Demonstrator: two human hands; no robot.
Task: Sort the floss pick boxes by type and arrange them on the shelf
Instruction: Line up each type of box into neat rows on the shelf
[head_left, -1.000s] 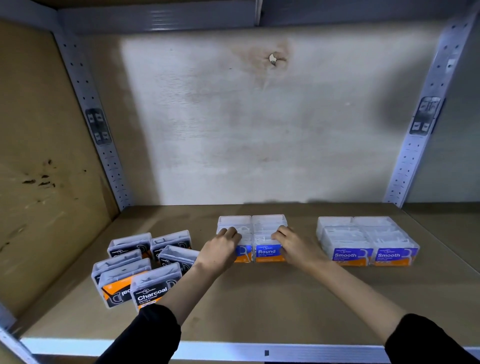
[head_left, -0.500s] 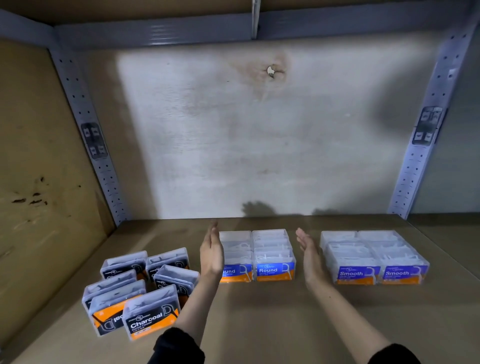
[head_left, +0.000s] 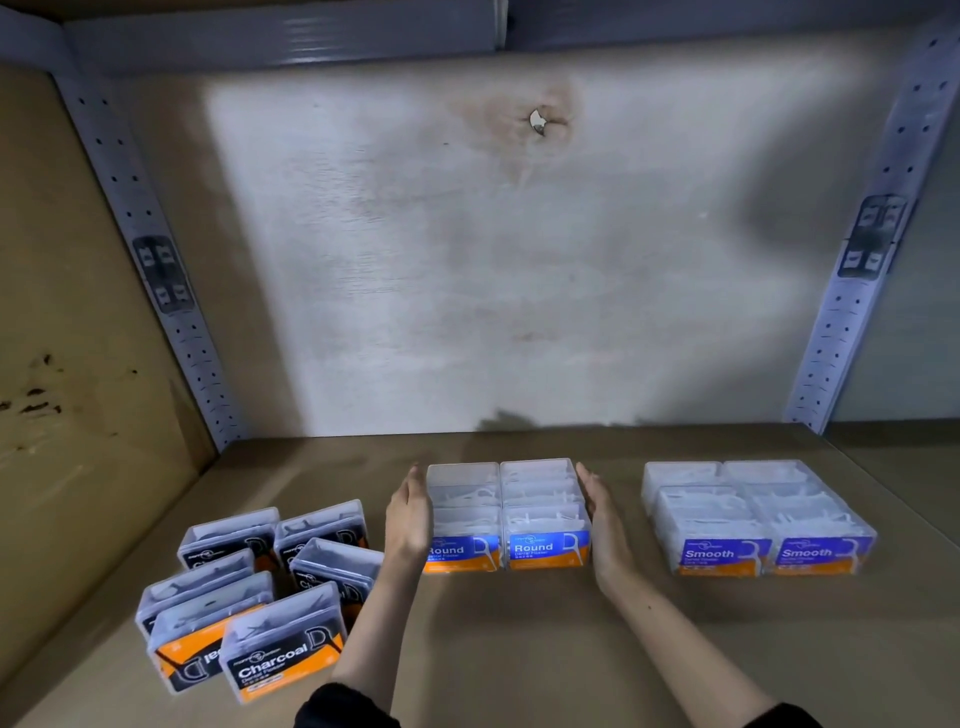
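Near the middle of the frame, the Round floss pick boxes (head_left: 540, 512) sit in a neat block on the brown shelf (head_left: 519, 649). The left hand (head_left: 410, 519) stands flat at the block's left side, fingers straight, holding nothing. The right hand (head_left: 602, 519) does the same at the right side. Farther right, the Smooth floss pick boxes (head_left: 753, 519) make their own neat block. At the lower left, the Charcoal floss pick boxes (head_left: 260, 587) lie in a messy bunch.

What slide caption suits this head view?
A left hand and right hand flank clear plastic blue Round floss boxes, between jumbled black Charcoal boxes and neat Smooth boxes on a brown shelf.
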